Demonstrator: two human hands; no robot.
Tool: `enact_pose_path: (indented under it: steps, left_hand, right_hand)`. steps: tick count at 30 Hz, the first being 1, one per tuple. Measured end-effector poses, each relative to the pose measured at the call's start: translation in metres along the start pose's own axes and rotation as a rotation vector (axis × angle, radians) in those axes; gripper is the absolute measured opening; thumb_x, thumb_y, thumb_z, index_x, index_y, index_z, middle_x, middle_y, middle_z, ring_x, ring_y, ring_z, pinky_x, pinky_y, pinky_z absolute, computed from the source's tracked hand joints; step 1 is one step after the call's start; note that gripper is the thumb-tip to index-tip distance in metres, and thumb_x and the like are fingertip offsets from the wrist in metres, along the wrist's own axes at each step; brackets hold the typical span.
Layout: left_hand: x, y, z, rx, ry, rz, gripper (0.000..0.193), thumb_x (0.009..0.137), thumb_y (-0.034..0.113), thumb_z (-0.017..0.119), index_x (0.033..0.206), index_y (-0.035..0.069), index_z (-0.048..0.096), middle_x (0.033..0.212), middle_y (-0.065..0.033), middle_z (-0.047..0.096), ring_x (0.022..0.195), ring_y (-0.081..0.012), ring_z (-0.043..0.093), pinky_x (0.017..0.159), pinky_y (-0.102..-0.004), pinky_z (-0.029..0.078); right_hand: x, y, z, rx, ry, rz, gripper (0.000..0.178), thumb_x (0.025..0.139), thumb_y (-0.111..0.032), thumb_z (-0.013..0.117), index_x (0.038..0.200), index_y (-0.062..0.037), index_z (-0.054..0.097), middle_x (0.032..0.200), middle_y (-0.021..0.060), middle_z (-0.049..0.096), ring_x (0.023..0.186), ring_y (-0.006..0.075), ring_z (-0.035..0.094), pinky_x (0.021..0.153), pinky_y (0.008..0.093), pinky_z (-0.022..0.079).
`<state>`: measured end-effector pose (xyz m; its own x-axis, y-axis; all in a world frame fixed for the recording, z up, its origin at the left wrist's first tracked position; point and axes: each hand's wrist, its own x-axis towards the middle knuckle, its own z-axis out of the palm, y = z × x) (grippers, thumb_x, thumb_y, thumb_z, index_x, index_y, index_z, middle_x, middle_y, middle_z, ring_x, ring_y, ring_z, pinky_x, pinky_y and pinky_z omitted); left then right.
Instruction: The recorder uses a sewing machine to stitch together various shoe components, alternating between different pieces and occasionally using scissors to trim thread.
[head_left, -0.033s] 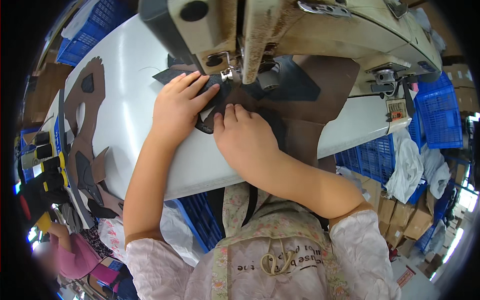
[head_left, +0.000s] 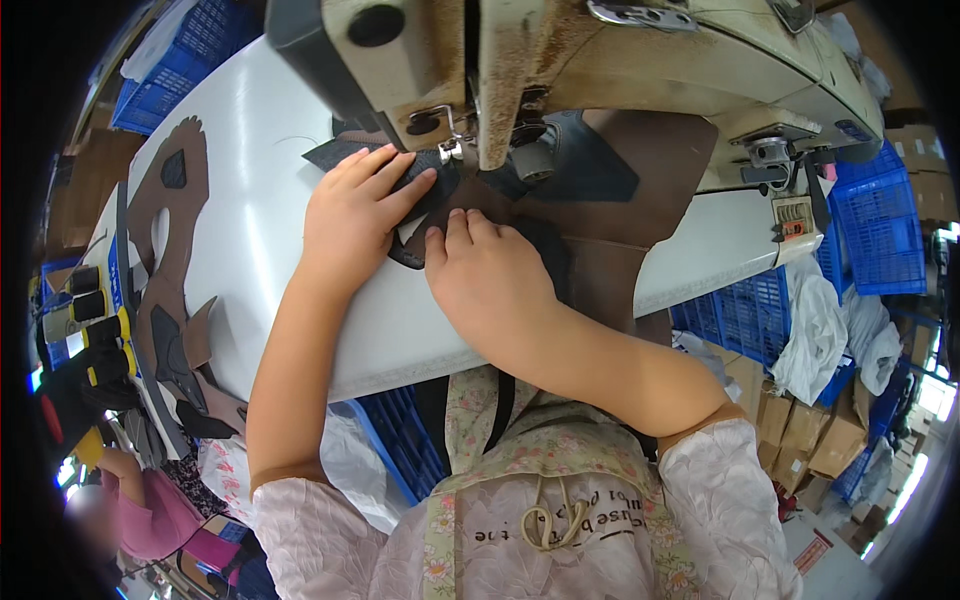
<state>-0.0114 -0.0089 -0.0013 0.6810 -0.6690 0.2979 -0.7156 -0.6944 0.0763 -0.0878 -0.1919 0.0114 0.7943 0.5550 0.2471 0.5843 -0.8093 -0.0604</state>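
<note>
Left hand (head_left: 350,215) and right hand (head_left: 495,275) lie flat on dark pieces (head_left: 470,197); blue crate (head_left: 160,98) holds white plastic (head_left: 150,45).

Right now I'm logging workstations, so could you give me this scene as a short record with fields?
Left hand: fingers extended on dark material
Right hand: palm down on the work, just beside the left
Machine: sewing machine, its head above the material
White table: long brown cut piece at left
Surroundings: blue crates
</note>
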Motion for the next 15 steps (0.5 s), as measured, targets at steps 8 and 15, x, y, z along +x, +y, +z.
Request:
enact_pose_path:
  steps: [8, 15]
  left_hand:
    - [-0.0004, 0.0004, 0.0003, -0.002, 0.016, -0.009, 0.05, 0.066, 0.003, 0.063, 0.113, 0.016, 0.071, 0.118, -0.0057, 0.066, 0.115, -0.0251, 0.058, 0.101, -0.0429, 0.047]
    - [0.0018, 0.0, 0.0005, -0.015, 0.023, 0.0, 0.048, 0.066, 0.004, 0.063, 0.112, 0.016, 0.071, 0.117, -0.0053, 0.066, 0.117, -0.0251, 0.058, 0.1, -0.0428, 0.047]
  right_hand:
    - [0.0015, 0.0009, -0.0051, 0.034, -0.048, 0.002, 0.037, 0.076, -0.013, 0.065, 0.107, 0.0073, 0.068, 0.105, 0.0276, 0.068, 0.093, 0.031, 0.064, 0.069, 0.0339, 0.05]
    - [0.0004, 0.0028, -0.0074, 0.015, -0.086, -0.025, 0.04, 0.076, -0.014, 0.065, 0.109, 0.0079, 0.067, 0.107, 0.0286, 0.068, 0.096, 0.0317, 0.065, 0.07, 0.0338, 0.051]
